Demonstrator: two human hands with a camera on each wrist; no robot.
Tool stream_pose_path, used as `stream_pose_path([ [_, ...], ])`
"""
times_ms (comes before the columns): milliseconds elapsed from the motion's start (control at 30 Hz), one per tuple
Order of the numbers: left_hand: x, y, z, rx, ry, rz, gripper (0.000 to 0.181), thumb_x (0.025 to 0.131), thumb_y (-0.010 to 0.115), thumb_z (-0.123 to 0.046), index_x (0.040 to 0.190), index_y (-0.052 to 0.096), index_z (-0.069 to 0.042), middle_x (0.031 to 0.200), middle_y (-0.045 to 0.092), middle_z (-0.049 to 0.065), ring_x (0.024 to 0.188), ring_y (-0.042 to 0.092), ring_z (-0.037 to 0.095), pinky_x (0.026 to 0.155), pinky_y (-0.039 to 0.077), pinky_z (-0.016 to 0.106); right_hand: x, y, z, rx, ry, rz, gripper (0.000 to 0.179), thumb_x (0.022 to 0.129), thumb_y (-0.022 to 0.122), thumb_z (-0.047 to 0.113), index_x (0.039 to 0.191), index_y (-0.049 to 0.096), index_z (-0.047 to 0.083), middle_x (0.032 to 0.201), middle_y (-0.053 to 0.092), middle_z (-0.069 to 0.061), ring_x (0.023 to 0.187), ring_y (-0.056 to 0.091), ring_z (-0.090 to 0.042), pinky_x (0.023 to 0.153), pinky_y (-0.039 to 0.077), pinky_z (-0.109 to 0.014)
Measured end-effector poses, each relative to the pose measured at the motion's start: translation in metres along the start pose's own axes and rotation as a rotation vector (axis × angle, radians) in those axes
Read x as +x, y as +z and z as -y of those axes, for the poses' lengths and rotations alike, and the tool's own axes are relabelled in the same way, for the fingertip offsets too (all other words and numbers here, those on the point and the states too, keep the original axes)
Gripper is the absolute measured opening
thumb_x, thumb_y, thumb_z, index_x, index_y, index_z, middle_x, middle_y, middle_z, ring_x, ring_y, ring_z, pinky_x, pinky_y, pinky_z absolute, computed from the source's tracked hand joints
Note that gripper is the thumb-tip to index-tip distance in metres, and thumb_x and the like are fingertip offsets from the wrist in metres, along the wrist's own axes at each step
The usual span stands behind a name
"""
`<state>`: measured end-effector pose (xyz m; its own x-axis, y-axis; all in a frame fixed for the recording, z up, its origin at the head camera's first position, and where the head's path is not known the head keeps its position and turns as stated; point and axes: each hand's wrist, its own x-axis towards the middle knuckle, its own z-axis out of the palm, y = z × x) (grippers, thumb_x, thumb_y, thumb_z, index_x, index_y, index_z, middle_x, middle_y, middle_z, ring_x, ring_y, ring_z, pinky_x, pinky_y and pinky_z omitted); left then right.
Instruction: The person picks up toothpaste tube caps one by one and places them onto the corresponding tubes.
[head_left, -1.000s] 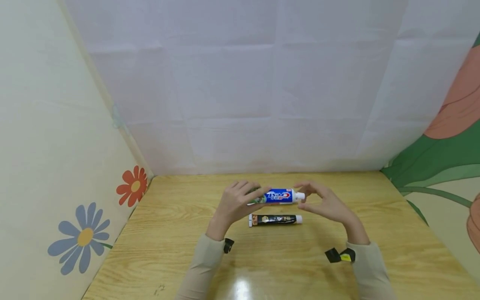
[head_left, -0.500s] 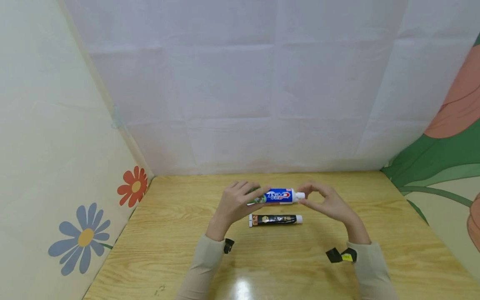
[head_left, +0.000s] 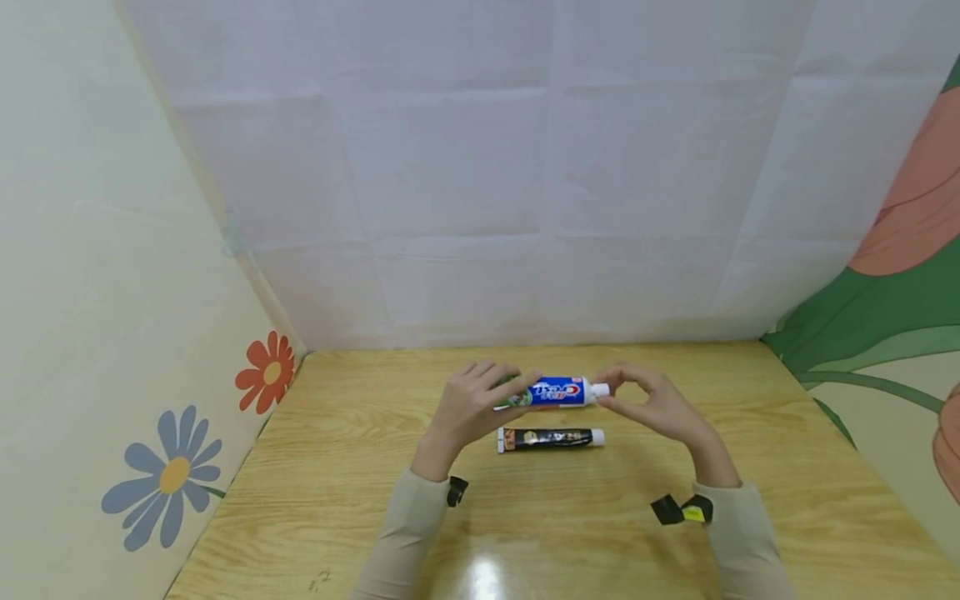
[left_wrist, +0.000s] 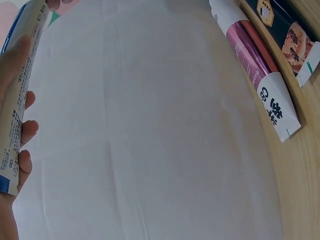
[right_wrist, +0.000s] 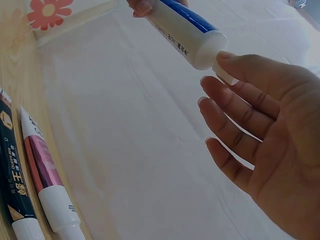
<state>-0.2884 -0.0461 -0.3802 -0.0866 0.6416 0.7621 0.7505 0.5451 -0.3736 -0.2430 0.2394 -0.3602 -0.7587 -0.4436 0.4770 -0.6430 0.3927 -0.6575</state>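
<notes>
My left hand grips a blue toothpaste tube by its flat end, holding it sideways with the cap to the right. In the left wrist view, the thumb lies along one side of that tube and fingertips come round the other. The thumb and index finger of my right hand pinch the white cap; its other fingers are loosely bent below. The cap sits at the tube's nozzle end. Nearer me, a black toothpaste tube with a white cap lies on the wooden table.
Both wrist views show a pink-and-white tube lying alongside the black one; in the head view the blue tube hides it. Behind the table hangs a white cloth. Flower-patterned walls stand at left and right.
My right thumb and index finger, spread around the cap a second ago, have come together on it. The left hand and the blue tube stay in place.
</notes>
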Motion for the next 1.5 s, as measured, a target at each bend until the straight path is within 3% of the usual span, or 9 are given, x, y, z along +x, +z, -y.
stream_pose_path([
  [300,-0.0002,-0.0009,0.0003,-0.006,-0.011,0.006,0.055,0.075,0.074,-0.043,0.125,0.06,-0.025,0.094,0.065,-0.002,0.08,0.061,0.012,0.07,0.052,0.026,0.0018,0.0001,0.0014,-0.004,0.0,-0.016,0.019,0.085,0.065,0.003,0.102,0.066,0.009,0.087,0.064,0.001,0.082,0.056,-0.008,0.09,0.037,-0.052],
  [667,0.0016,-0.0005,0.0014,-0.016,-0.013,-0.027,0.063,0.064,0.083,-0.038,0.122,0.062,-0.024,0.093,0.065,-0.002,0.079,0.061,0.012,0.069,0.053,0.025,0.003,0.0009,0.0033,-0.022,-0.018,-0.048,0.016,0.084,0.065,0.002,0.098,0.067,0.009,0.087,0.066,-0.002,0.083,0.057,-0.007,0.088,0.041,-0.036],
  [1033,0.0018,-0.0013,0.0012,-0.021,-0.01,-0.025,0.064,0.065,0.083,-0.038,0.123,0.061,-0.024,0.093,0.065,-0.002,0.08,0.061,0.012,0.07,0.052,0.025,0.0041,0.0018,0.0017,-0.01,-0.008,-0.043,0.013,0.084,0.064,0.001,0.095,0.068,0.008,0.086,0.067,0.0,0.083,0.057,-0.006,0.087,0.041,-0.047],
  [1300,0.0016,-0.0024,0.0006,-0.021,-0.007,-0.009,0.057,0.072,0.077,-0.041,0.124,0.061,-0.024,0.093,0.065,-0.002,0.08,0.061,0.012,0.07,0.052,0.025,0.0033,0.0024,-0.0004,0.044,0.007,-0.022,0.01,0.086,0.062,0.0,0.092,0.067,0.005,0.081,0.067,-0.012,0.082,0.06,-0.009,0.093,0.035,-0.061],
  [1500,0.0026,-0.0027,-0.0006,-0.019,0.006,-0.021,0.06,0.07,0.079,-0.041,0.124,0.061,-0.024,0.092,0.065,-0.002,0.079,0.061,0.012,0.068,0.052,0.025,0.0024,0.0039,-0.0012,0.031,0.011,-0.015,0.013,0.089,0.059,0.001,0.083,0.067,0.009,0.077,0.066,-0.006,0.083,0.06,-0.01,0.09,0.038,-0.061],
])
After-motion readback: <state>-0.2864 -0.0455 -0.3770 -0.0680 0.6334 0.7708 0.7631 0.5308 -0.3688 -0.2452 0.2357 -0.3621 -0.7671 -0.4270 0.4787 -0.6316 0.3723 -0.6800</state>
